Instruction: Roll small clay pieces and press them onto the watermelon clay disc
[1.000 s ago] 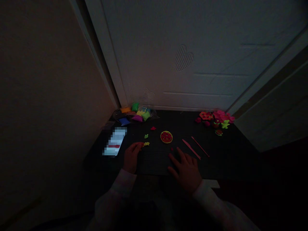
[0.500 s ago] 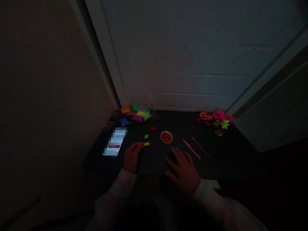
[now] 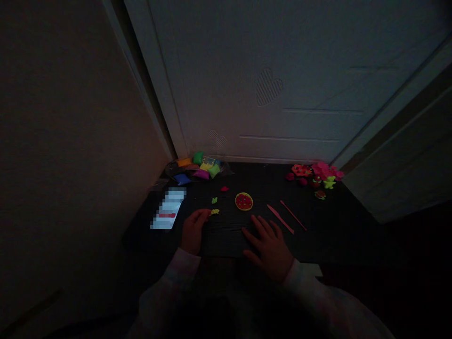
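Note:
My left hand rests near the front left of the dark table, its thumb and fingers pinched together at the left end of a small yellow clay piece. The room is dim, and the exact grip is hard to see. My right hand lies flat with fingers spread, holding nothing. Beyond its fingertips is a round clay pizza with a yellow rim, red top and small dots. A little green clay piece and a small red one lie left of the pizza.
Right of the pizza lie a pink plastic knife and a thin pink stick. A phone with a lit screen sits at left. Colourful clay packets are piled behind it. Pink clay flowers and small figures occupy the back right.
Both hands stay almost where they were, as do the clay pieces. The view has shifted very slightly.

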`<state>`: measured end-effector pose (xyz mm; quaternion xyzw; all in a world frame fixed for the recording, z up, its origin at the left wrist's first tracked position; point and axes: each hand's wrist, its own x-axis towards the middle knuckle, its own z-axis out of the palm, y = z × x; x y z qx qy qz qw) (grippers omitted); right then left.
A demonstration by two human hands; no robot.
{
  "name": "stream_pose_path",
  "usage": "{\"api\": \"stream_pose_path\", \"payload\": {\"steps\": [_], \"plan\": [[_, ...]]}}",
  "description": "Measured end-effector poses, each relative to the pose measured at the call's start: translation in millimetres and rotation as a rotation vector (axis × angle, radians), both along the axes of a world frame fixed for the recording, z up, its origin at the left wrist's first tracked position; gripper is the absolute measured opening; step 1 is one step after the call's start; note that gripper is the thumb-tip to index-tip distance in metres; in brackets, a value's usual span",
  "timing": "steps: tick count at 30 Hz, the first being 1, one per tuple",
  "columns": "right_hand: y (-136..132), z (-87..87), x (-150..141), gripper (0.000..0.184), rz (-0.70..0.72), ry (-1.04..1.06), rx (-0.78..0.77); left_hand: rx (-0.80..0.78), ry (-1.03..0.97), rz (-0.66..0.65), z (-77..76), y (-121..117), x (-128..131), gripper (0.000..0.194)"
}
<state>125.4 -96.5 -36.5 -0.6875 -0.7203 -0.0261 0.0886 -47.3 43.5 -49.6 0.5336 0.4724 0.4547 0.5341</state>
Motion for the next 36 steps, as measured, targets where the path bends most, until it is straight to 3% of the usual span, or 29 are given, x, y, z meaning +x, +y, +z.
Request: {"api": "stream_pose_path", "payload": {"steps": [2, 6, 10, 13, 17, 20, 24, 27, 31, 34, 36], "plan": [[0.6, 0.5, -0.1, 0.048, -0.052, -0.005, 0.007, -0.005, 0.008, -0.004, 0.5, 0.4, -0.2, 0.024], [1.1, 2.8, -1.1, 0.048, 0.053, 0.001, -0.027, -0.001, 0.017, -0.012, 4.0, -0.3, -0.3, 0.022], [2.6, 2.9, -0.4, 0.048, -0.036, 0.008, -0.014, 0.007, 0.019, -0.003, 5.3, -1.3, 0.0, 0.022], [3.7, 1.2, 0.3, 0.049, 0.055, 0.013, -0.033, 0.007, 0.018, 0.002, 3.3, -1.1, 0.3, 0.022], [4.5, 1.2, 0.7, 0.048, -0.047, 0.014, -0.015, 0.004, 0.02, -0.004, 1.5, -0.5, 0.4, 0.024], [4.7, 2.6, 0.4, 0.048, 0.035, 0.022, -0.035, 0.003, 0.026, -0.004, 2.8, -0.6, 0.5, 0.024], [5.7, 2.6, 1.1, 0.047, -0.046, 0.02, -0.019, 0.009, 0.033, -0.005, 4.7, -1.0, 0.4, 0.024], [5.7, 2.1, 1.3, 0.046, 0.033, 0.027, -0.033, 0.007, 0.032, -0.005, 5.1, -1.1, 0.3, 0.023], [5.3, 2.1, 1.8, 0.046, -0.023, 0.018, -0.029, 0.002, 0.026, -0.008, 4.9, -1.4, 0.3, 0.023], [5.3, 1.5, 2.2, 0.048, 0.046, 0.014, -0.043, 0.003, 0.019, -0.011, 4.1, -1.5, 0.4, 0.023], [5.2, 0.6, 2.0, 0.047, 0.013, 0.008, -0.031, 0.005, 0.014, -0.008, 3.5, -1.5, 0.6, 0.024]]}}
